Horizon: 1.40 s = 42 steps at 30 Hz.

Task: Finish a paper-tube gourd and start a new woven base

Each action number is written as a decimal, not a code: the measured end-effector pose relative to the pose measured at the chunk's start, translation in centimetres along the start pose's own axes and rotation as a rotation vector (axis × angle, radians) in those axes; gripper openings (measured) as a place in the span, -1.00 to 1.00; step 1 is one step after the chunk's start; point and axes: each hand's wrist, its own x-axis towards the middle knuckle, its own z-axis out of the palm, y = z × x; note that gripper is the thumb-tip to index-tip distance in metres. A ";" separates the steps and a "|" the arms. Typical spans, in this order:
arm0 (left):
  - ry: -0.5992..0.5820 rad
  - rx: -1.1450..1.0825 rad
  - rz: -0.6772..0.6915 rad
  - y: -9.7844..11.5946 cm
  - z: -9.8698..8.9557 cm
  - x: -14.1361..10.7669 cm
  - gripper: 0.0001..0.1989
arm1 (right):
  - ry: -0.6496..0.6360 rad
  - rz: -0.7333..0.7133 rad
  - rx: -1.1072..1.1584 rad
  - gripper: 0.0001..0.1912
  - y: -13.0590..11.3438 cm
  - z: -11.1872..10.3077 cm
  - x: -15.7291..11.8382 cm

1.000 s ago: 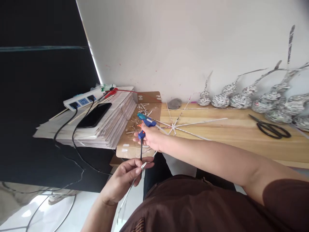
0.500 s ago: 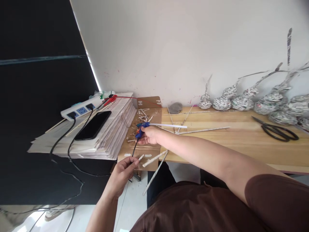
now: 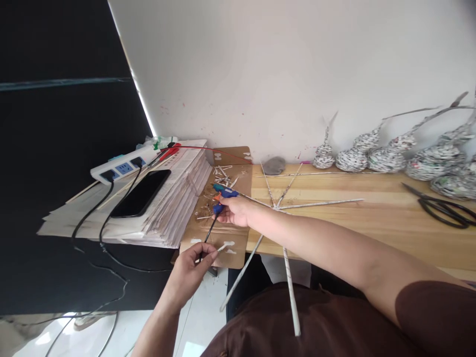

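My right hand (image 3: 235,210) is wrapped round a blue glue gun (image 3: 225,193), its nozzle pointing left over the cardboard (image 3: 238,233). Below it, my left hand (image 3: 198,263) pinches a short white paper stick (image 3: 222,247) between thumb and fingers. The gun's black cord (image 3: 210,229) runs down to my left hand. Long paper rods (image 3: 320,204) cross in a star shape on the wooden table (image 3: 334,228), partly under my right forearm. Two of the rods stick out over the table's front edge.
Short paper bits (image 3: 222,176) lie on the cardboard. To the left, a paper stack (image 3: 186,198) bears a phone (image 3: 143,192) and a power strip (image 3: 124,167). A grey stone (image 3: 274,166), woven gourd shapes (image 3: 353,159) and black scissors (image 3: 442,208) are on the table.
The white glue stick no longer shows behind the glue gun. One rod near the front edge now points towards my body. The view has shifted slightly left, and both hands keep their holds.
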 end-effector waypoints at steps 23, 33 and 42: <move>0.135 0.280 -0.024 -0.4 -1.4 1.0 -0.70 | 0.182 -0.716 -1.598 -0.74 -3.1 -14.5 -7.6; 0.240 0.473 -0.104 -0.6 -1.5 1.7 -0.63 | 0.193 -0.837 -1.697 -0.57 -2.5 -21.5 -12.4; 0.450 0.745 0.055 1.8 -0.2 1.6 -0.62 | 0.620 -0.688 -1.596 -0.76 -2.6 -23.7 -14.8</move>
